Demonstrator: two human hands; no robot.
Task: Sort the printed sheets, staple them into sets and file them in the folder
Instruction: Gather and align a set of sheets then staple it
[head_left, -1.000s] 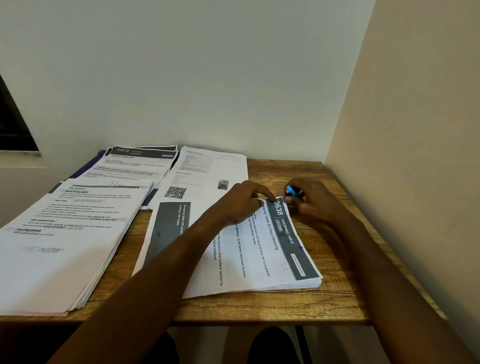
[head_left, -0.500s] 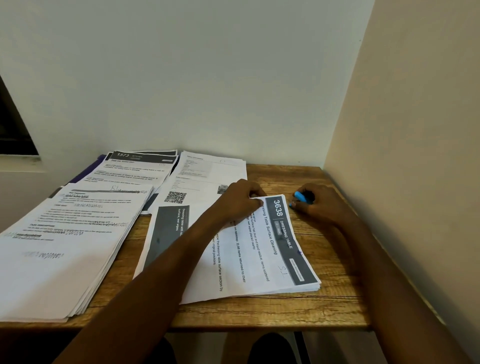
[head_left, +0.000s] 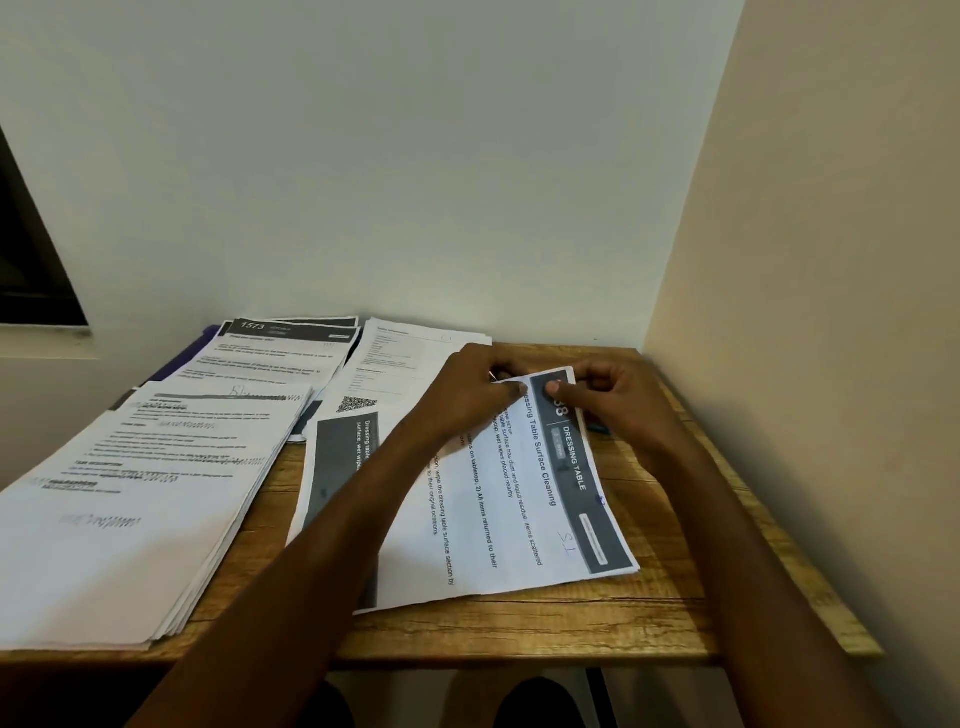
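Right now both hands are at the far corner of the "Dressing Table" set of sheets (head_left: 524, 499), which lies turned sideways in the middle of the wooden surface (head_left: 649, 618). The left hand (head_left: 467, 395) pinches that corner between thumb and fingers, with what may be a thin bit of metal, perhaps a staple, showing at its fingertips. The right hand (head_left: 608, 405) has its fingers curled, thumb pressing on the dark header strip at the same corner, which is lifted slightly off the surface. A small blue object (head_left: 597, 428), probably the stapler, peeks out from under the right hand, lying on the wood just beside the set's edge; neither hand grips it.

Judging by this, the stapling step is in hand: the corner is being squared up or a staple checked. I cannot tell whether the staple has gone through properly.

Other sheets wait: a thick stack (head_left: 130, 499) at the left edge, a pile headed "1573" (head_left: 275, 353) at the back, and a page with a square code (head_left: 395, 374) beside it. A purple folder (head_left: 179, 364) seems to lie under the back pile.

Next, the set likely needs its corner flattened and then to be carried left to the folder, which calls for freeing the folder from the pile on top.
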